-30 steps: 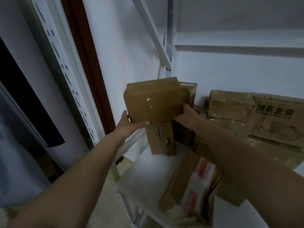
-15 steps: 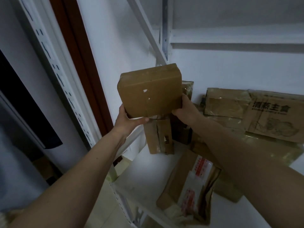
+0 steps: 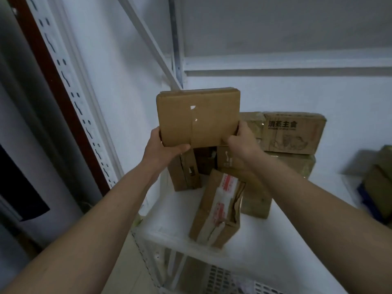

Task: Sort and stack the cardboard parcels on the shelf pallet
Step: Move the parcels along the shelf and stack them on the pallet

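Observation:
I hold a flat brown cardboard parcel (image 3: 198,117) up in the air above the white shelf (image 3: 169,211). My left hand (image 3: 162,148) grips its lower left corner, thumb across the front. My right hand (image 3: 240,139) grips its lower right corner. Below and behind it, more parcels stand on the shelf: a narrow upright one (image 3: 184,172), a taped one with red and white labels (image 3: 218,209) near the front edge, and a printed box (image 3: 293,132) stacked on a larger box (image 3: 297,166) at the back.
A white perforated shelf upright (image 3: 70,81) and a dark red door frame (image 3: 42,66) rise at the left. A diagonal brace (image 3: 148,39) crosses above the parcel. More packages (image 3: 379,183) lie at the far right. A perforated lower level (image 3: 212,276) shows under the shelf.
Both hands have lifted the flat parcel off the standing parcels and carried it upward. My view has swung right, showing more of the shelf.

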The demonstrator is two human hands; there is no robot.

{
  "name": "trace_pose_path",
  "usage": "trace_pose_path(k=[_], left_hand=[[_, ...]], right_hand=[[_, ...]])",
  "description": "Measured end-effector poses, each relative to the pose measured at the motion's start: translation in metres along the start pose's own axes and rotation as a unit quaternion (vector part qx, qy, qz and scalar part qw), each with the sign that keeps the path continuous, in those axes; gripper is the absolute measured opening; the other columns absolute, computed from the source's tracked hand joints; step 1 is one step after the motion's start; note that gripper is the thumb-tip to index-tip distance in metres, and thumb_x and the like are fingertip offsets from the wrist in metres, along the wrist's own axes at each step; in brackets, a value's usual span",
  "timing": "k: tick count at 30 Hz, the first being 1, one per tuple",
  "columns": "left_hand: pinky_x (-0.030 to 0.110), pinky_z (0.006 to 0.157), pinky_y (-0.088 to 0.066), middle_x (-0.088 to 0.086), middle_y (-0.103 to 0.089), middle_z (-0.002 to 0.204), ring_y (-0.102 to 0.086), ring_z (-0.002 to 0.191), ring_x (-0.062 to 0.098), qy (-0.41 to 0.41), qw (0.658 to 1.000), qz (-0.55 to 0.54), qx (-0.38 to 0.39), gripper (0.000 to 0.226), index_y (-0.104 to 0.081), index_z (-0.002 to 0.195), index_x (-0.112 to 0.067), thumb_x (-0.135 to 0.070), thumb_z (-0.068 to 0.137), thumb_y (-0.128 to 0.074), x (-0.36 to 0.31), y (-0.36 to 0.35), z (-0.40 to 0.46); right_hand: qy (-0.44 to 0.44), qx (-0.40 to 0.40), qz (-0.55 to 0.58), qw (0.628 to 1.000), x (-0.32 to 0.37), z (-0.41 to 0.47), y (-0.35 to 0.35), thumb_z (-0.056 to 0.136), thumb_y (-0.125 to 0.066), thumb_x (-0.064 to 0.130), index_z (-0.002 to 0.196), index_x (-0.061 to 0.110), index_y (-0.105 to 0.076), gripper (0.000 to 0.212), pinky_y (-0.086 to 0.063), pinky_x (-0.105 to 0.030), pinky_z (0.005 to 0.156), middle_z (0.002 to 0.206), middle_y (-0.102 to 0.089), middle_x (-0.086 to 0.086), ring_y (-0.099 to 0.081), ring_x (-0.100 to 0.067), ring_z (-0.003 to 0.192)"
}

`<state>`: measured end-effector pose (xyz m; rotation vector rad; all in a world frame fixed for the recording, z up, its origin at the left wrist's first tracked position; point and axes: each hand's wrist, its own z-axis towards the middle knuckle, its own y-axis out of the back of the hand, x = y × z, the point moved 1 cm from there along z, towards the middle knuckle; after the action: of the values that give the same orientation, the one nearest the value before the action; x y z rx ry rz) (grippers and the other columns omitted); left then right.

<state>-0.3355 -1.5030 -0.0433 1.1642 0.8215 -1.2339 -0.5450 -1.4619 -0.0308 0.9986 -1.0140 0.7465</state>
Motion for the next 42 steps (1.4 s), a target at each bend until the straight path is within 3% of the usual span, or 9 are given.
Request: trace_pose_path(k=[3, 8, 13, 16, 21, 27, 31, 36, 42], left_hand=[[0.027, 0.087, -0.046, -0.006, -0.049, 0.127, -0.049, 0.114, 0.013, -0.01, 1.0, 0.003, 0.018, 0.092, -0.031, 0.142, -0.022, -0.024, 0.068, -0.085, -0.012, -0.01, -0.028], [0.029, 0.086, -0.04, -0.001, -0.045, 0.132, -0.042, 0.109, 0.011, -0.017, 0.998, 0.04, 0.046, 0.092, -0.029, 0.144, -0.021, -0.029, 0.07, -0.083, -0.028, -0.038, -0.068], [0.035, 0.092, -0.046, -0.002, -0.049, 0.131, -0.048, 0.117, 0.016, -0.005, 0.993, 0.019, 0.114, 0.089, -0.033, 0.141, -0.022, -0.026, 0.069, -0.084, -0.046, -0.08, -0.1], [0.025, 0.082, -0.043, -0.01, -0.05, 0.122, -0.048, 0.112, 0.011, -0.024, 0.987, 0.001, 0.16, 0.088, -0.037, 0.14, -0.025, -0.025, 0.067, -0.086, -0.063, -0.11, -0.118], [0.031, 0.096, -0.041, -0.01, -0.053, 0.122, -0.05, 0.114, 0.012, -0.048, 0.973, -0.013, 0.226, 0.089, -0.037, 0.136, -0.025, -0.02, 0.064, -0.088, -0.084, -0.165, -0.146], [0.017, 0.084, -0.041, -0.012, -0.057, 0.115, -0.053, 0.11, 0.008, -0.053, 0.954, -0.019, 0.295, 0.088, -0.037, 0.136, -0.024, -0.011, 0.064, -0.087, -0.112, -0.253, -0.183], [0.011, 0.074, -0.04, -0.019, -0.055, 0.105, -0.052, 0.096, -0.006, -0.047, 0.937, -0.029, 0.346, 0.088, -0.037, 0.134, -0.025, -0.01, 0.064, -0.088, -0.135, -0.324, -0.215], [0.011, 0.072, -0.04, -0.013, -0.057, 0.111, -0.053, 0.097, -0.002, -0.048, 0.921, -0.02, 0.387, 0.092, -0.036, 0.14, -0.021, -0.012, 0.065, -0.087, -0.16, -0.41, -0.249], [0.017, 0.075, -0.04, -0.021, -0.055, 0.101, -0.05, 0.093, -0.005, -0.047, 0.904, -0.016, 0.424, 0.08, -0.043, 0.129, -0.03, -0.025, 0.064, -0.088, -0.188, -0.51, -0.293]], right_hand=[[-0.001, -0.059, -0.002, 0.998, -0.001, -0.033, 0.018, 0.09, -0.054, 0.005, 0.137, 0.014, -0.03, 0.053, -0.048, -0.02, 0.061, 0.114, -0.055, -0.003, -0.056, -0.012, 0.085], [-0.016, -0.139, -0.003, 0.99, -0.007, -0.091, 0.054, 0.087, -0.056, 0.003, 0.13, 0.011, -0.04, 0.047, -0.05, -0.039, 0.095, 0.115, -0.055, -0.004, -0.056, -0.024, 0.109], [-0.04, -0.202, -0.023, 0.978, -0.015, -0.136, 0.104, 0.089, -0.059, 0.016, 0.13, 0.012, -0.044, 0.045, -0.052, -0.031, 0.081, 0.122, -0.055, -0.006, -0.057, -0.023, 0.105], [-0.057, -0.216, -0.014, 0.975, -0.023, -0.157, 0.139, 0.087, -0.059, 0.018, 0.133, 0.014, -0.04, 0.049, -0.048, -0.032, 0.083, 0.122, -0.052, -0.005, -0.055, -0.023, 0.107], [-0.052, -0.247, 0.008, 0.968, -0.033, -0.184, 0.197, 0.084, -0.06, 0.015, 0.132, 0.016, -0.04, 0.052, -0.039, -0.02, 0.069, 0.111, -0.053, 0.004, -0.053, -0.015, 0.096], [-0.088, -0.28, -0.012, 0.956, -0.057, -0.218, 0.289, 0.085, -0.063, 0.018, 0.134, 0.014, -0.039, 0.055, -0.045, -0.034, 0.093, 0.122, -0.054, -0.002, -0.053, -0.021, 0.108], [-0.108, -0.292, -0.012, 0.95, -0.078, -0.245, 0.363, 0.089, -0.06, 0.018, 0.137, 0.016, -0.034, 0.054, -0.041, -0.03, 0.085, 0.119, -0.05, 0.001, -0.048, -0.017, 0.104], [-0.134, -0.308, -0.039, 0.941, -0.103, -0.276, 0.452, 0.09, -0.059, 0.02, 0.134, 0.013, -0.036, 0.051, -0.043, -0.032, 0.087, 0.126, -0.051, -0.005, -0.049, -0.02, 0.106], [-0.161, -0.32, -0.054, 0.932, -0.134, -0.316, 0.553, 0.09, -0.06, 0.02, 0.138, 0.01, -0.035, 0.055, -0.044, -0.04, 0.101, 0.131, -0.051, -0.008, -0.051, -0.025, 0.117]])
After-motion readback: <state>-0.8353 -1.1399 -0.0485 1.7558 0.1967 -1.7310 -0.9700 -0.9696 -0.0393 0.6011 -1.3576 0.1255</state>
